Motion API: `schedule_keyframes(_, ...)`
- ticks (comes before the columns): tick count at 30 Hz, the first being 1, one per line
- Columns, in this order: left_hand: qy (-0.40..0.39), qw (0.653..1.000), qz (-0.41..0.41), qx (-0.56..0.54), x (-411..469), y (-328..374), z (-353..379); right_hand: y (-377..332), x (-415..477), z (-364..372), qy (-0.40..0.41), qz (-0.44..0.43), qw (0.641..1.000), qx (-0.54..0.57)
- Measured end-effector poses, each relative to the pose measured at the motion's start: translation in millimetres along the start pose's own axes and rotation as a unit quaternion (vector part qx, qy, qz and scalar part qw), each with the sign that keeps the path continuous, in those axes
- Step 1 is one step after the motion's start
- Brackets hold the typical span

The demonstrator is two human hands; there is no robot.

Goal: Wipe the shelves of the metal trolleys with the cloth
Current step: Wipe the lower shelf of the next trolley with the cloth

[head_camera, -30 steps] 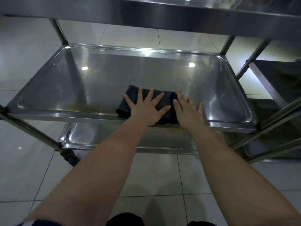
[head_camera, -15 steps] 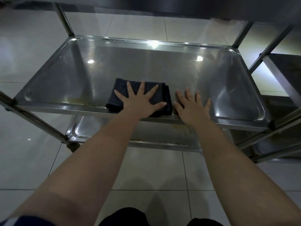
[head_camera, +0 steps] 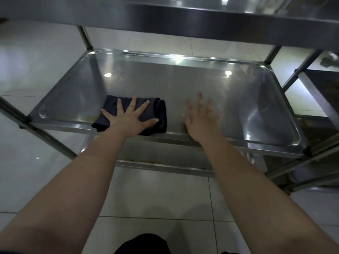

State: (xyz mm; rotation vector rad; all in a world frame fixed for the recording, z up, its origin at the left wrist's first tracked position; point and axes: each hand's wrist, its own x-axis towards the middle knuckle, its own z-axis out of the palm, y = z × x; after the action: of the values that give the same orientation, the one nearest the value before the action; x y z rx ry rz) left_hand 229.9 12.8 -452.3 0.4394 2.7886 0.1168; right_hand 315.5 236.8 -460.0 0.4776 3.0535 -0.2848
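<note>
While the left hand (head_camera: 128, 120) presses the cloth (head_camera: 161, 114) under spread fingers (head_camera: 133, 105), the right hand (head_camera: 201, 121), fingers straight, is beside it, apart.

Glossy, smooth steel shelf (head_camera: 183, 85); matt dark fabric cloth (head_camera: 159, 114); shiny glazed floor tiles (head_camera: 156, 195).

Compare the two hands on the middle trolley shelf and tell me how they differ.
The left hand presses flat on the folded dark cloth; the right hand has only bare shelf under it. The left hand's fingers are splayed wide and sharp in view; the right hand's are closer together and blurred. Both are open, palm down, near the shelf's front edge.
</note>
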Motion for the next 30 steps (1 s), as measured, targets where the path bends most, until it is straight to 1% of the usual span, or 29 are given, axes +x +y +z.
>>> schedule_keyframes(2, 0.001, 1.0, 0.001, -0.002, 0.0, -3.1, 0.7, -34.2, 15.9, 4.2, 0.005, -0.053, 0.998, 0.03)
schedule_keyframes(4, 0.001, 1.0, 0.007, 0.0, -1.7, -6.2, 4.4, -55.4, 27.3, 13.6, -0.012, -0.059, 0.997, 0.045)
schedule_keyframes(6, 0.004, 1.0, 0.009, 0.0, -4.7, -17.4, 7.3, -59.3, 31.1, 22.7, -0.029, -0.048, 0.998, 0.025)
schedule_keyframes(8, 0.005, 1.0, -0.012, -0.005, -8.3, -43.3, 3.7, -56.7, 29.6, 24.8, -0.039, -0.053, 0.998, 0.01)
schedule_keyframes(12, -0.013, 0.996, -0.084, -0.023, -9.2, -103.2, -17.0, -58.6, 29.5, 22.6, -0.037, -0.067, 0.997, -0.009)
schedule_keyframes(15, -0.034, 0.994, -0.106, -0.019, -2.2, -109.0, -21.6, -60.4, 29.0, 26.4, -0.034, -0.061, 0.997, -0.019)
schedule_keyframes(17, -0.038, 0.995, -0.091, -0.015, 2.5, -89.2, -17.3, -60.7, 28.9, 28.9, -0.032, -0.056, 0.998, -0.027)
schedule_keyframes(21, -0.022, 1.0, 0.01, 0.01, 0.3, -22.3, -1.9, -57.9, 28.4, 28.2, -0.027, -0.053, 0.998, -0.025)
schedule_keyframes(23, -0.017, 0.999, 0.035, 0.017, -1.5, -12.5, 3.1, -55.3, 28.2, 26.2, -0.024, -0.052, 0.998, -0.019)
schedule_keyframes(25, -0.011, 0.999, 0.035, 0.008, -0.9, -37.2, 0.2, -54.7, 27.7, 24.4, -0.028, -0.055, 0.998, -0.02)
schedule_keyframes(26, -0.009, 1.0, 0.02, -0.001, -0.1, -58.7, -3.7, -55.0, 27.2, 24.0, -0.029, -0.056, 0.998, -0.023)
schedule_keyframes(30, -0.016, 0.996, -0.087, -0.022, 0.0, -141.6, -24.9, -58.3, 26.6, 24.1, -0.03, -0.05, 0.998, -0.027)
